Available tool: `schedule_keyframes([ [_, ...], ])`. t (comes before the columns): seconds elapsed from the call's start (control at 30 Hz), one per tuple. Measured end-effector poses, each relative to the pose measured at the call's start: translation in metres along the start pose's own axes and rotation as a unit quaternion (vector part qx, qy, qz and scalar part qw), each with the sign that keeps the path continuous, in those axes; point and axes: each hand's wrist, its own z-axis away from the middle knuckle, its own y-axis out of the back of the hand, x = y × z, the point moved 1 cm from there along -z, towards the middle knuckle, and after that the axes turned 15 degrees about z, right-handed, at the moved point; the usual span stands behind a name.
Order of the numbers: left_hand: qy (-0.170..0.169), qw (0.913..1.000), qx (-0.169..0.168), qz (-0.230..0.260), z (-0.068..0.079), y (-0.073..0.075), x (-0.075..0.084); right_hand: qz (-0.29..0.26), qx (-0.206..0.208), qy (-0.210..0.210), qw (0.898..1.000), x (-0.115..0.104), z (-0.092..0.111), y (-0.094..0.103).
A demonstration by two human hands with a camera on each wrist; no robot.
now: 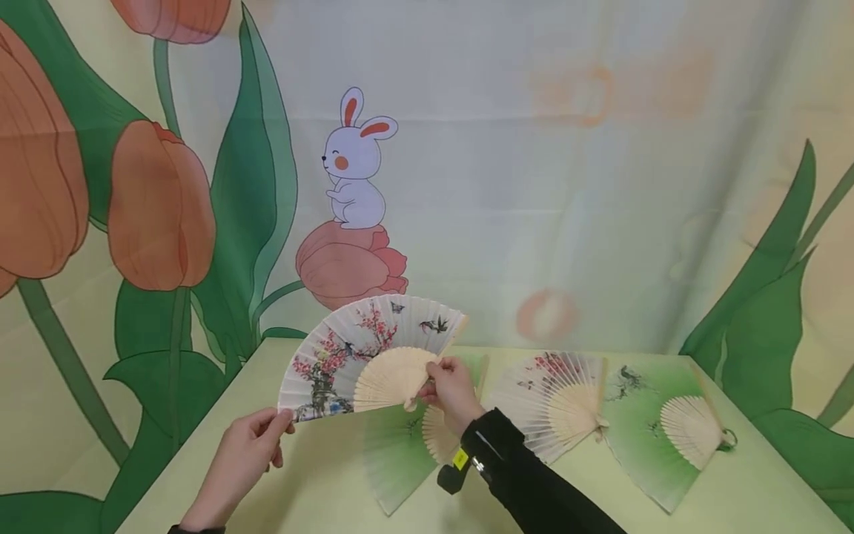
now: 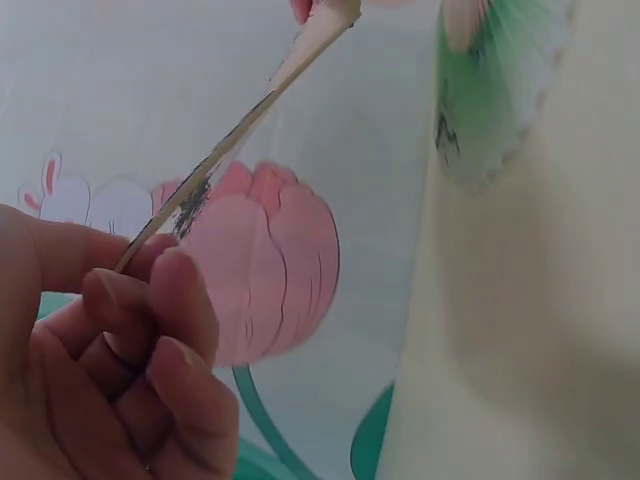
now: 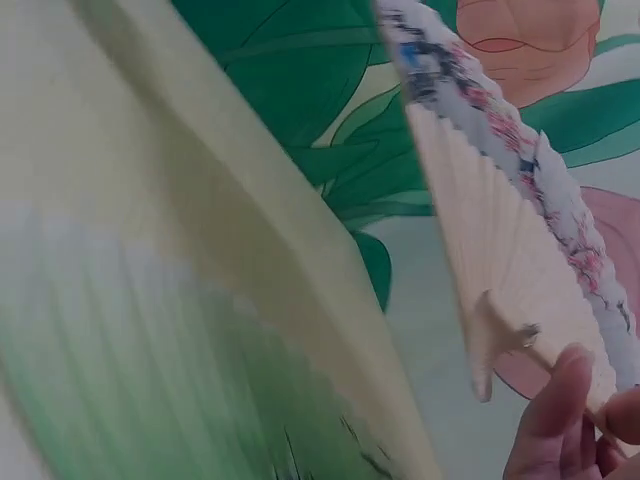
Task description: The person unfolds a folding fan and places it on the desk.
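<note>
A white folding fan (image 1: 373, 356) printed with pink blossoms is spread wide and held up above the table. My left hand (image 1: 248, 447) pinches its lower left end between thumb and fingers; the left wrist view shows the fan's edge from the side, between the fingertips (image 2: 178, 285). On the other side, my right hand (image 1: 454, 389) pinches the right guard stick near the pivot. In the right wrist view the fan (image 3: 500, 210) shows its pale ribs and rivet, with the right hand (image 3: 575, 430) at the lower right. Behind it lies a green folding fan (image 1: 400, 452), partly hidden.
On the pale table (image 1: 320, 482) to the right lie an open white blossom fan (image 1: 554, 400) and another open green fan (image 1: 657, 430) with a tassel or loop at its pivot. A backdrop (image 1: 467, 185) with tulips and a rabbit rises behind the table.
</note>
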Motion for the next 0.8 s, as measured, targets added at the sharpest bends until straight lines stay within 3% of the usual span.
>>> schedule_keyframes([
  [0.17, 0.042, 0.9989, 0.002, -0.02, 0.009, 0.031, -0.021, -0.033, -0.032, -0.036, 0.998, 0.003, -0.013, -0.037],
  [0.33, 0.074, 0.9963, 0.001, -0.044, 0.018, 0.049, -0.038, -0.036, -0.038, -0.041, 0.998, 0.005, -0.023, -0.074],
  [0.5, 0.115, 0.9923, 0.004, -0.046, 0.032, 0.054, -0.053, -0.017, -0.055, -0.06, 0.997, 0.017, -0.031, -0.102],
  [0.6, 0.134, 0.9905, -0.006, -0.034, 0.037, 0.052, -0.062, 0.013, -0.045, -0.068, 0.997, 0.024, -0.036, -0.111],
  [0.8, 0.131, 0.9906, -0.015, -0.036, 0.043, 0.056, -0.076, 0.104, -0.039, -0.054, 0.992, 0.034, -0.041, -0.128],
])
